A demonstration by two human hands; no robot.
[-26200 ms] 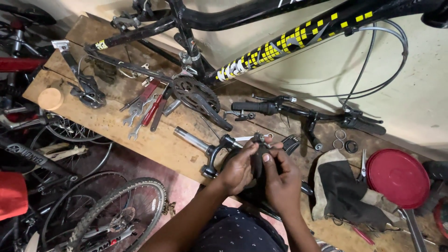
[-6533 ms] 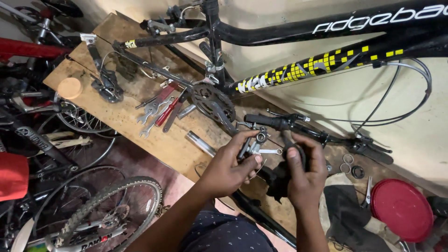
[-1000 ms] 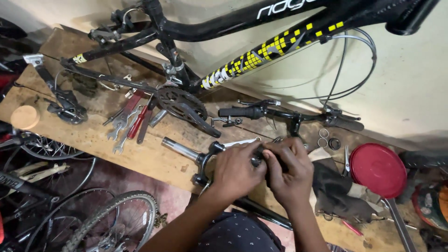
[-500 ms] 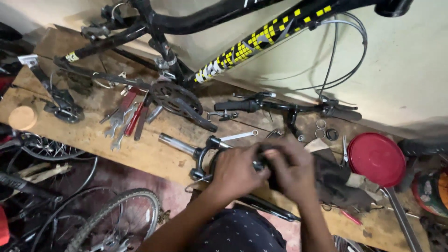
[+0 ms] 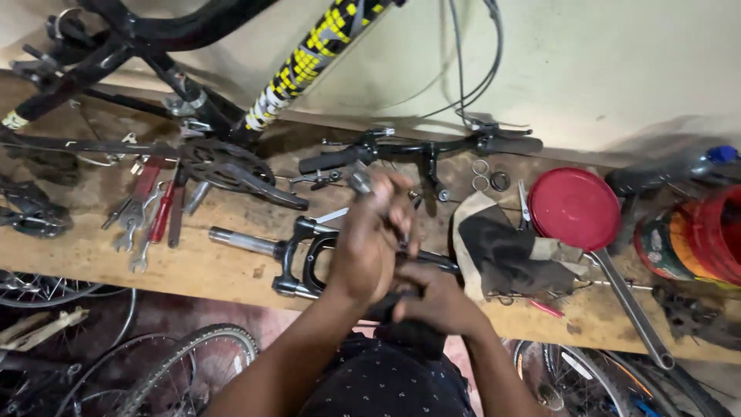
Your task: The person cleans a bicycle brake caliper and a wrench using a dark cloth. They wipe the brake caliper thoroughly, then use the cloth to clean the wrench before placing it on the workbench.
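Note:
Both my hands meet above the front edge of a wooden workbench (image 5: 216, 270). My left hand (image 5: 370, 239) is raised, fingers pinched on a small metal bicycle part near its fingertips. My right hand (image 5: 436, 297) is lower, curled around a dark part pressed against my left palm; what it grips is mostly hidden. Under my hands lies a black suspension fork (image 5: 297, 259) with a silver steerer tube pointing left. A black handlebar (image 5: 421, 147) with grips and brake levers lies just beyond my hands.
A black and yellow bicycle frame (image 5: 316, 42) with crank and chainring (image 5: 224, 166) leans over the bench. Wrenches and red-handled tools (image 5: 150, 212) lie at left, a dark rag (image 5: 513, 259), red lid (image 5: 575, 208) and red bucket (image 5: 706, 232) at right. Wheels (image 5: 193, 371) stand below.
The view has shifted right and closer. My left hand has lifted higher over the fork while my right hand has dropped lower beneath it.

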